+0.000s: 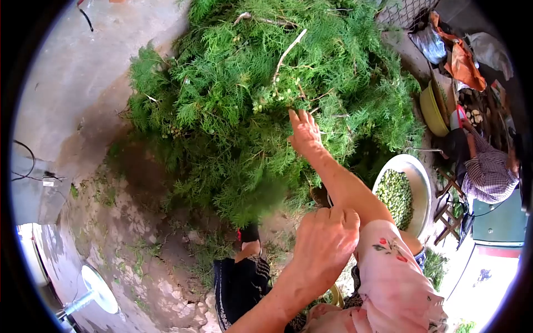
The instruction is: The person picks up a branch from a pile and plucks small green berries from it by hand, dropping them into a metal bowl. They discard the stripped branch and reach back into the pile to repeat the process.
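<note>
A large heap of green feathery branches (233, 111) fills the upper middle. My right hand (305, 132) reaches forward onto the heap, palm down with fingers apart, just below a cluster of pale green cones (272, 100) and a bare pale twig (288, 55). Closer to me, my left hand (327, 241) lies across my right forearm, its fingers curled; what they hold, if anything, is hidden. To the right of my right forearm stands a metal basin (423, 183) with many small green cones (394, 200) in it.
At the right a person in a checked shirt (488, 175) sits beside a yellow tub (432, 114). Orange and clear plastic bags (465, 65) lie at the upper right. A white fan-like object (100, 288) stands at the lower left. Loose sprigs litter the ground.
</note>
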`<action>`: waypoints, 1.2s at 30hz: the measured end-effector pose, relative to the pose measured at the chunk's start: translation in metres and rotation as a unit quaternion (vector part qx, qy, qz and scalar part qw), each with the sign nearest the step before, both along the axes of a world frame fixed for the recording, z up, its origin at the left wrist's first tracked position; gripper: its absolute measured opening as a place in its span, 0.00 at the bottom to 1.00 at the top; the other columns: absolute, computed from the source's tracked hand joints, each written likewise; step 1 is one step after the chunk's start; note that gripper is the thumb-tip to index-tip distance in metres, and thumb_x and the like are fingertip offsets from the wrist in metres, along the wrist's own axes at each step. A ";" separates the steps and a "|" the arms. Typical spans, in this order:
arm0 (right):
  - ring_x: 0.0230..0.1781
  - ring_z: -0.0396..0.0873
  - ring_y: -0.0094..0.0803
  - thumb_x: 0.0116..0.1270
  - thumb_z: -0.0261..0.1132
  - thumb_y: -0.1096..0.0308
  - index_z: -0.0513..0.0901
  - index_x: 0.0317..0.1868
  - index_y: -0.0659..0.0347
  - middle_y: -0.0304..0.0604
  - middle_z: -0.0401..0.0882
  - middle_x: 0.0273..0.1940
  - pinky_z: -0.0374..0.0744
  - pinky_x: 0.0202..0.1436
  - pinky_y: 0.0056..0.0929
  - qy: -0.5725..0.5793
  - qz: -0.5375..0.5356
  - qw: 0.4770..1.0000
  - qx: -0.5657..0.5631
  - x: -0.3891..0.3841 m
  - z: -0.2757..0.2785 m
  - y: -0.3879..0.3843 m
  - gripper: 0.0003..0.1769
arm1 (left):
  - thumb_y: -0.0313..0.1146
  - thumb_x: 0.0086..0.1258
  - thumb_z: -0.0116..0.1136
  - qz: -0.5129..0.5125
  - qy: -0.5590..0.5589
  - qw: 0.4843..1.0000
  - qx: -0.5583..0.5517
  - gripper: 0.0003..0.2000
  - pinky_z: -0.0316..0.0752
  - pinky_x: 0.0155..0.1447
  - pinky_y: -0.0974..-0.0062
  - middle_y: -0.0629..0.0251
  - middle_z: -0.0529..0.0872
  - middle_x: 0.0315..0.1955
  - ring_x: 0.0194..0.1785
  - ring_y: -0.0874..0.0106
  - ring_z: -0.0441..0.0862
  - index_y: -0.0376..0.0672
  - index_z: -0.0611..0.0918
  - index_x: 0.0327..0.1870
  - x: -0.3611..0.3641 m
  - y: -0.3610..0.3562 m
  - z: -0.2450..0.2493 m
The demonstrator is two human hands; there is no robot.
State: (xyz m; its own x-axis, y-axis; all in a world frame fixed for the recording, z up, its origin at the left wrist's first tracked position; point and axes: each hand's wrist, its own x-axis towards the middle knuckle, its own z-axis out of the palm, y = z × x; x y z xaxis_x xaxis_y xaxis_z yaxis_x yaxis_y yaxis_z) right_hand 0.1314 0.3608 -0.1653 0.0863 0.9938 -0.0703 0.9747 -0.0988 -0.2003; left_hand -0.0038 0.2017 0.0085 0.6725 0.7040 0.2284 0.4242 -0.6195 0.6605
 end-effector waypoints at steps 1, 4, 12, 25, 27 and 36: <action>0.66 0.55 0.48 0.52 0.70 0.63 0.56 0.67 0.53 0.52 0.54 0.66 0.59 0.67 0.44 -0.038 0.006 0.999 -0.004 -0.001 -0.007 0.008 0.44 | 0.26 0.48 0.55 0.010 0.031 0.999 0.014 0.13 0.69 0.28 0.68 0.60 0.76 0.22 0.25 0.63 0.75 0.34 0.77 0.38 -0.001 0.003 0.003; 0.66 0.55 0.49 0.52 0.70 0.62 0.60 0.65 0.52 0.52 0.51 0.67 0.59 0.67 0.45 -0.042 -0.016 0.998 -0.053 -0.011 -0.008 0.016 0.41 | 0.26 0.48 0.56 0.023 0.073 0.997 0.012 0.14 0.69 0.28 0.70 0.61 0.76 0.22 0.25 0.65 0.76 0.35 0.77 0.38 -0.003 0.007 0.006; 0.54 0.70 0.51 0.56 0.56 0.79 0.76 0.48 0.62 0.51 0.70 0.55 0.69 0.58 0.40 0.093 0.073 0.924 0.364 -0.012 0.054 0.089 0.17 | 0.27 0.51 0.57 0.083 0.025 0.996 -0.018 0.06 0.69 0.27 0.67 0.62 0.74 0.19 0.24 0.62 0.75 0.40 0.74 0.28 -0.007 0.017 0.008; 0.28 0.78 0.40 0.61 0.62 0.58 0.81 0.29 0.58 0.45 0.78 0.27 0.77 0.31 0.39 -0.035 0.050 0.996 -0.059 0.056 0.103 0.028 0.12 | 0.29 0.55 0.59 0.096 0.049 0.994 -0.015 0.06 0.72 0.30 0.65 0.60 0.76 0.21 0.28 0.61 0.77 0.42 0.74 0.27 -0.001 0.015 0.015; 0.25 0.77 0.44 0.60 0.62 0.58 0.80 0.25 0.61 0.46 0.77 0.22 0.76 0.31 0.40 -0.011 0.041 0.998 0.045 0.061 0.110 -0.004 0.14 | 0.29 0.55 0.58 0.098 0.046 0.994 -0.011 0.05 0.72 0.31 0.65 0.60 0.77 0.22 0.29 0.59 0.78 0.41 0.74 0.26 0.000 0.010 0.014; 0.16 0.65 0.21 0.57 0.65 0.64 0.82 0.29 0.67 0.36 0.72 0.17 0.65 0.21 0.24 0.339 -0.123 0.920 0.151 0.075 0.158 -0.103 0.12 | 0.30 0.59 0.57 0.128 -0.009 0.990 -0.052 0.05 0.73 0.33 0.66 0.58 0.80 0.25 0.28 0.58 0.78 0.40 0.77 0.31 0.003 0.001 0.019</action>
